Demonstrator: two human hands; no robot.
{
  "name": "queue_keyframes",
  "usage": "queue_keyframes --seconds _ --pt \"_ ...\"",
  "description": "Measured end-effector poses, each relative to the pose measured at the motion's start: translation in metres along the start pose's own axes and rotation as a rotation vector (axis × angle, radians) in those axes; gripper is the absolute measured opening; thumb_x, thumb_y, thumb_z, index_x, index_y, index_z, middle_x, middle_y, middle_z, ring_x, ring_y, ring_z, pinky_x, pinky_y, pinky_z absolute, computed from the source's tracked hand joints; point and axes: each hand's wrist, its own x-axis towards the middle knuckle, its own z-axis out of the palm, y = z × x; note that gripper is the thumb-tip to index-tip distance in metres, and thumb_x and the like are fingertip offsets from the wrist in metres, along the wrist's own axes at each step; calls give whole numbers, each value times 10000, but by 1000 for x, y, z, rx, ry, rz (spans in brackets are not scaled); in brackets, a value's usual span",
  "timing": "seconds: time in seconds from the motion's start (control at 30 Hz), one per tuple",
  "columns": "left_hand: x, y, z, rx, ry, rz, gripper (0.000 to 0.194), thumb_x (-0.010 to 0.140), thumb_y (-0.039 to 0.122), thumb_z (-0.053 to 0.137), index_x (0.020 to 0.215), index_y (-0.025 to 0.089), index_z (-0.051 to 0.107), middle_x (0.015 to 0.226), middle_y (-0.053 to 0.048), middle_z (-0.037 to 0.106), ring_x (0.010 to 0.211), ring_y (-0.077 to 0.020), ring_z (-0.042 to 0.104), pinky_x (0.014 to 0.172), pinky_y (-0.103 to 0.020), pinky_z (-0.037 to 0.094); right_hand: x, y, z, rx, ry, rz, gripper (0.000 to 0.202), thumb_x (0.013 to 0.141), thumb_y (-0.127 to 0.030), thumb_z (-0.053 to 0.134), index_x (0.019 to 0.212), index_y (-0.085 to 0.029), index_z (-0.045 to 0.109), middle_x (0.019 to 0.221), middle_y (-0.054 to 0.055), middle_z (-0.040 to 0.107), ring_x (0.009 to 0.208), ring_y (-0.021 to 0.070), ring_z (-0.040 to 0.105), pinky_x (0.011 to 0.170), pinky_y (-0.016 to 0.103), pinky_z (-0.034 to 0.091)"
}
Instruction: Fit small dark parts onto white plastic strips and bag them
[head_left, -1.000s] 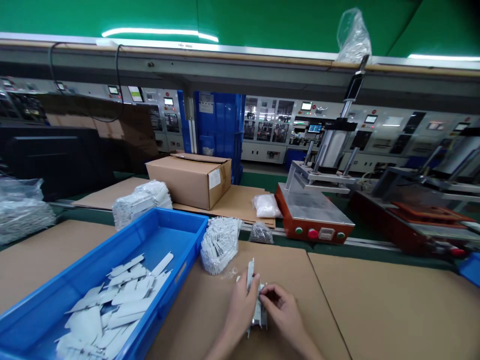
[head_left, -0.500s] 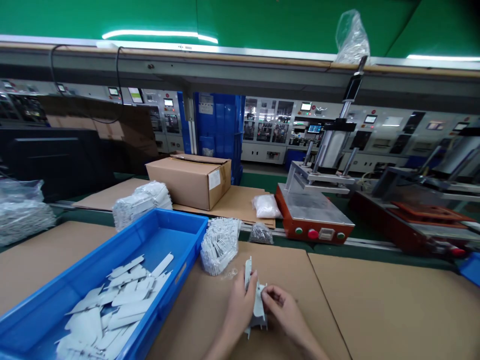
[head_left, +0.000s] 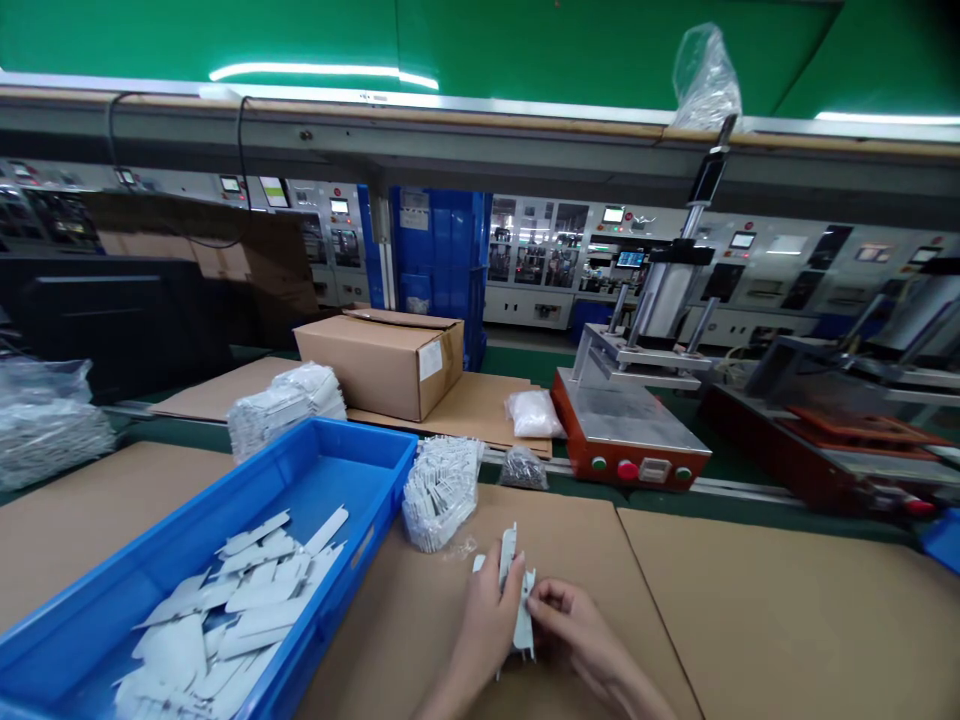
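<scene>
White plastic parts [head_left: 524,622] are held upright above the cardboard-covered bench in front of me. My left hand [head_left: 489,610] is closed round them from the left, with one narrow piece standing up past its fingers. At their right edge, my right hand [head_left: 568,622] pinches with thumb and forefinger, the other fingers curled. Left of the hands is a long blue bin [head_left: 360,560] with a loose pile of similar white parts [head_left: 259,600]. A plastic bag of stacked white parts [head_left: 442,490] lies just beyond the hands, beside the bin.
Behind the bench mat stand a cardboard box [head_left: 375,365], a small bag of white material [head_left: 534,413] and a bag of dark small pieces [head_left: 523,468]. To the right are a red-based press [head_left: 637,430] and a second press [head_left: 847,450].
The white parts in my left hand have turned slightly, and another piece's edge now shows left of the fingers. Both hands have shifted a little to the right.
</scene>
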Motion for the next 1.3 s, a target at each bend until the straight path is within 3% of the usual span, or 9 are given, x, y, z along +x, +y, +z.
queue_keyframes --seconds 0.17,0.4,0.53,0.67,0.77,0.87,1.1,1.3 --pt "-2 -7 3 25 -4 -56 416 796 427 342 1084 149 456 824 -72 595 755 -186 529 676 -244 374 -2 1 1 69 26 4 204 651 -301 668 637 -140 544 555 -33 544 503 74 488 507 185 390" --pt "-2 -1 2 -31 25 -14 359 812 416 313 1012 167 473 736 -25 577 639 -151 523 598 -224 373 -4 -4 -2 102 -37 142 203 681 -327 631 685 -147 537 599 -9 560 503 79 509 504 197 417" --pt "7 -8 -4 115 -18 2 285 813 371 323 886 162 502 729 -44 586 659 -165 544 596 -229 370 2 -13 -24 -28 176 -21 218 677 -381 603 689 -173 539 638 -12 568 537 96 519 517 203 419" --pt "13 -20 -10 382 -63 -86 194 806 322 352 857 179 473 687 -48 594 654 -173 572 577 -226 353 6 -18 -67 -483 447 -142 223 643 -390 591 669 -169 575 622 9 580 574 149 533 523 232 420" --pt "14 -22 -10 419 -40 -99 189 819 332 323 876 190 433 675 -34 584 649 -171 572 552 -223 342 2 -16 -91 -718 376 -143 164 636 -316 568 690 -168 609 692 37 628 651 183 563 610 266 435" --pt "13 -17 -11 333 -11 -49 226 840 345 253 868 187 413 667 -23 564 614 -162 551 536 -230 332 -3 -14 -100 -868 270 -89 127 611 -243 560 689 -174 634 702 34 645 640 182 564 609 273 432" --pt "10 -7 -11 163 -11 33 217 826 336 285 783 184 435 675 -9 528 635 -152 511 568 -242 327 -5 -16 -84 -978 220 -126 105 616 -215 560 664 -180 647 728 35 625 690 180 561 635 258 419" --pt "7 -2 -10 147 -45 33 207 824 334 297 746 190 424 658 3 507 631 -146 489 573 -234 316 -2 -12 -81 -994 260 -127 126 692 -250 492 611 -182 560 572 -13 556 546 142 504 540 242 374"
